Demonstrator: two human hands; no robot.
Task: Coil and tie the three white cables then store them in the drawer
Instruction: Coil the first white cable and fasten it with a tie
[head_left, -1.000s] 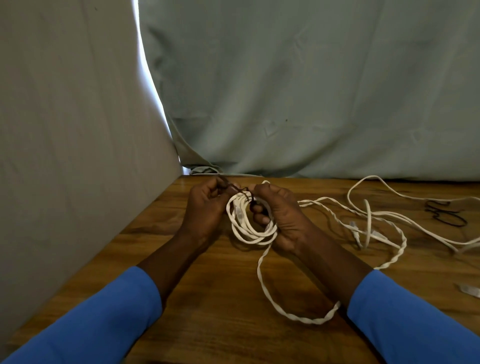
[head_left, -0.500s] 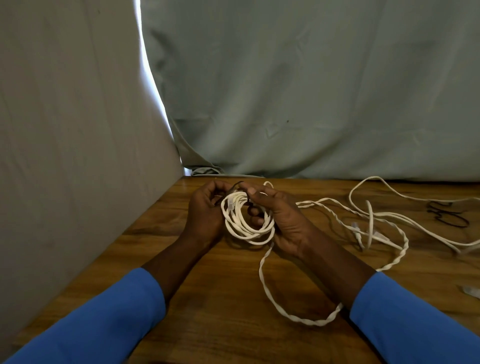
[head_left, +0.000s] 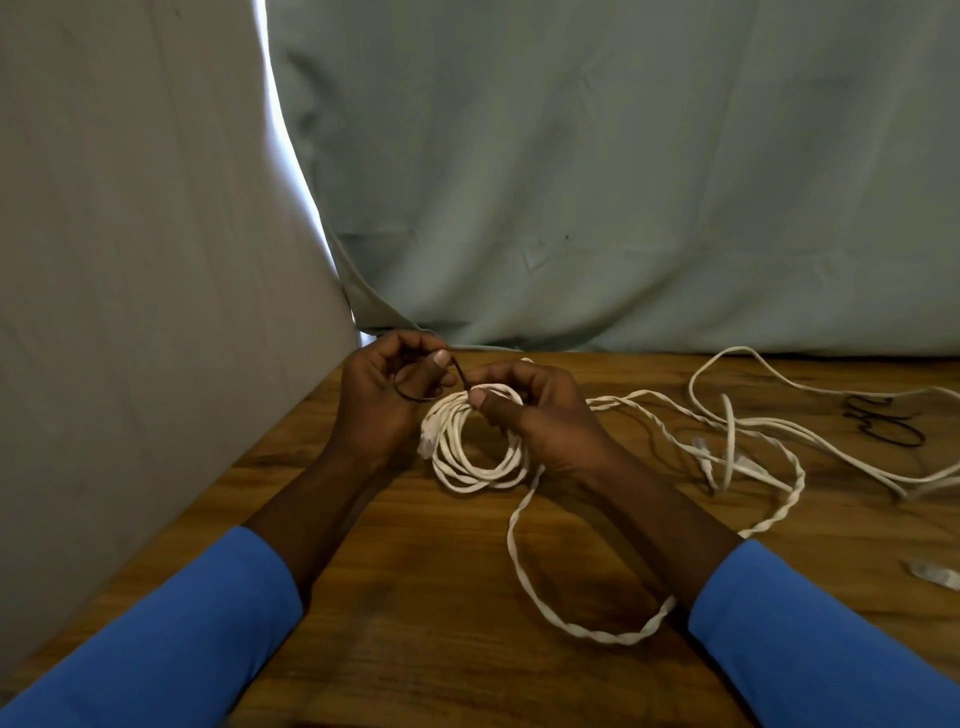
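Coiled cable (head_left: 475, 447) in right hand (head_left: 540, 415); loose cables (head_left: 753, 441), seemingly tangled, beside.

Coiled cable (head_left: 475, 447) on the worktop (head_left: 415, 649) between left hand (head_left: 382, 410) and right hand (head_left: 540, 415), loose cables (head_left: 753, 431) sprawled to its right, ties (head_left: 883, 428) farther right, curtain (head_left: 597, 171) behind the worktop, another cloth (head_left: 130, 260) along its left.

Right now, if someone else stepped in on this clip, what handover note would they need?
Left hand pinches a thin dark tie. Right hand grips the coiled white cable at its top, over the wooden table.
Done: one cable coiled, tie going on, with a twisted tail trailing.
Left: finish this tie, coil the loose cables at right, using the spare ties. No drawer in view.
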